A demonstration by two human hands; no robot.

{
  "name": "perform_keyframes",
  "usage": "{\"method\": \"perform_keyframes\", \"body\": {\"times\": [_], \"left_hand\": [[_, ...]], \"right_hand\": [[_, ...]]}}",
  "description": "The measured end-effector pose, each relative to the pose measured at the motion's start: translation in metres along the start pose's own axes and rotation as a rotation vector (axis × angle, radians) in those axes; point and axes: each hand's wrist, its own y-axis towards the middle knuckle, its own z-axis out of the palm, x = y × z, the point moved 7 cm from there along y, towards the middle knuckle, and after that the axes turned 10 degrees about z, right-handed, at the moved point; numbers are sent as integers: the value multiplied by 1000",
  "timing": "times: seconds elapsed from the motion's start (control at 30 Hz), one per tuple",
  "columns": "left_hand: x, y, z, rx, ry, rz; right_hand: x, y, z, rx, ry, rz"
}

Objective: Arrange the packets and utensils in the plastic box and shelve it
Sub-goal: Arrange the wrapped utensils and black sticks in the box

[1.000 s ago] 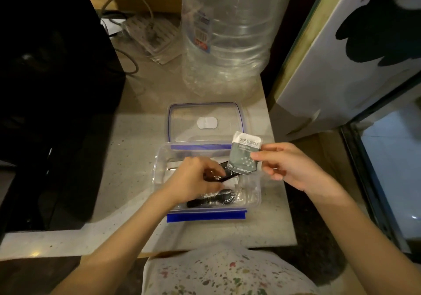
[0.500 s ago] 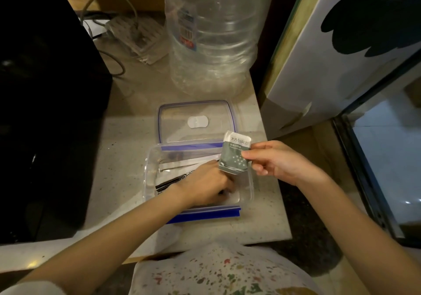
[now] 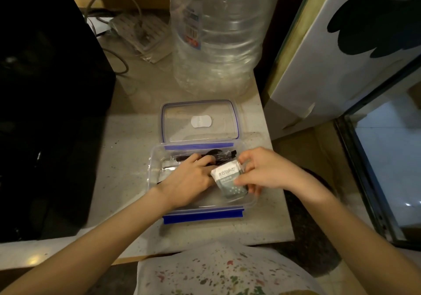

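A clear plastic box (image 3: 155, 169) with blue clips stands open on the counter, its lid (image 3: 200, 121) lying flat just behind it. My right hand (image 3: 266, 171) holds a small white and grey-green packet (image 3: 230, 181) low inside the box's right half. My left hand (image 3: 193, 176) reaches into the middle of the box, fingers bent on the wrapped black utensils (image 3: 216, 155) that lie along the far wall. Whatever lies under my left hand is hidden.
A large clear water jug (image 3: 216, 32) stands behind the lid. A black appliance (image 3: 45, 112) fills the left side. A power strip with cables (image 3: 141, 32) lies at the back. A white and green panel (image 3: 330, 55) leans on the right, beside a glass pane (image 3: 387, 158).
My right hand has brought the packet down from above the box's right rim into the box. My left hand has shifted within the box, and the black utensils now lie along the far wall.
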Motion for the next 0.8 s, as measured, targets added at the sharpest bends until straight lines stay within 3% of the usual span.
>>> {"method": "perform_keyframes", "body": {"times": [0.43, 0.6, 0.8], "left_hand": [[7, -11, 1, -28, -168, -188], [5, -11, -2, 1, -98, -177], [7, -16, -4, -67, -52, -212]], "right_hand": [[17, 7, 28, -86, -223, 173], [21, 14, 32, -131, -342, 175], [16, 17, 32, -91, -289, 192]]}}
